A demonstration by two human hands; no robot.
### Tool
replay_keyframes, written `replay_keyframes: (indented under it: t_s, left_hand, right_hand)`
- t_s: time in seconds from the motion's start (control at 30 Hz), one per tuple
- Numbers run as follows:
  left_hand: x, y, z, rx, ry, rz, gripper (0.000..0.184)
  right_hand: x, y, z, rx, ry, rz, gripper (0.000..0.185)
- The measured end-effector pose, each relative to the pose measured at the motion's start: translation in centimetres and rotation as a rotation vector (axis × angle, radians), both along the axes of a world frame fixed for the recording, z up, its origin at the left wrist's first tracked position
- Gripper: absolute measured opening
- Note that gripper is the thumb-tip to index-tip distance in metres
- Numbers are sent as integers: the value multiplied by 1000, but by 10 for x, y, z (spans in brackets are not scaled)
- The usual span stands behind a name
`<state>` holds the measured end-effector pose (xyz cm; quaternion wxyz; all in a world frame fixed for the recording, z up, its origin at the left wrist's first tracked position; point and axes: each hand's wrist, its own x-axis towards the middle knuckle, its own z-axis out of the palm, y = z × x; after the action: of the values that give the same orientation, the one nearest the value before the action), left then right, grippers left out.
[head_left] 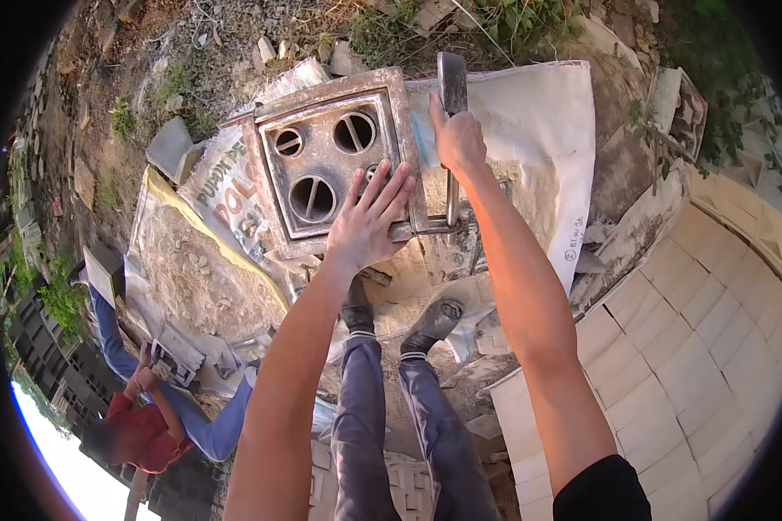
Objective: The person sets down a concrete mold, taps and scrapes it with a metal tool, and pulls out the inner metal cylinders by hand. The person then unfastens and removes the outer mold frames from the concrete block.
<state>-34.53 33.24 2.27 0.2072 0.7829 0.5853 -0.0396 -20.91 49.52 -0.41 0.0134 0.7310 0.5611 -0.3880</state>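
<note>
So the metal mold (323, 156) sat around 11 o'clock, left hand (372, 221) flat on its 4 o'clock corner, fingers loosely spread, gripping nothing. Right hand (460, 146) was closed round a metal bar (452, 82) at 1 o'clock. Some red-shirted person (152, 434) was over at 8 o'clock.

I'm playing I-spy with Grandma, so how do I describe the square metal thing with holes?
Start at the pale sheets spread on the ground beyond the dark shoes. Over their middle is a rusty, square metal frame, with the left hand on its near right corner. Unlike the long tool in the right hand, it has round holes, and three show a thin bar across.
</note>
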Motion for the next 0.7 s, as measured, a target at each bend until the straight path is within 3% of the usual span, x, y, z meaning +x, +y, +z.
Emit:
replay_keyframes:
  t_s: [0.1, 0.17, 0.4, 0.47, 0.5, 0.6, 0.67, 0.7]
  left_hand:
    - [-1, 2, 1, -27, -39, 6, 101]
    - [-1, 2, 0, -26, -45, 0, 101]
    - [-2, 0, -2, -14, -84, 24, 102]
    - [-1, -1, -2, 7, -61, 7, 103]
    - [-1, 1, -3, 21, -46, 4, 103]
    - [-4, 2, -3, 21, -41, 9, 103]
    - [-2, 0, -3, 13, -51, 9, 102]
    - [-3, 0, -2, 13, -37, 24, 102]
  right_hand:
    - [-2, 5, -26, 105, -27, 9, 78]
    - [1, 9, -51, -48, 18, -71, 76]
    - [1, 9, -60, -37, 76, -111, 74]
    - [-2, 10, -58, -331, 71, -158, 77]
    - [-1, 12, -66, -319, 85, -157, 77]
    - [7, 7, -79, -229, 143, 31, 79]
    - [6, 6, -73, -260, 217, -217, 70]
    - [5, 5, -77, -263, 229, -200, 70]
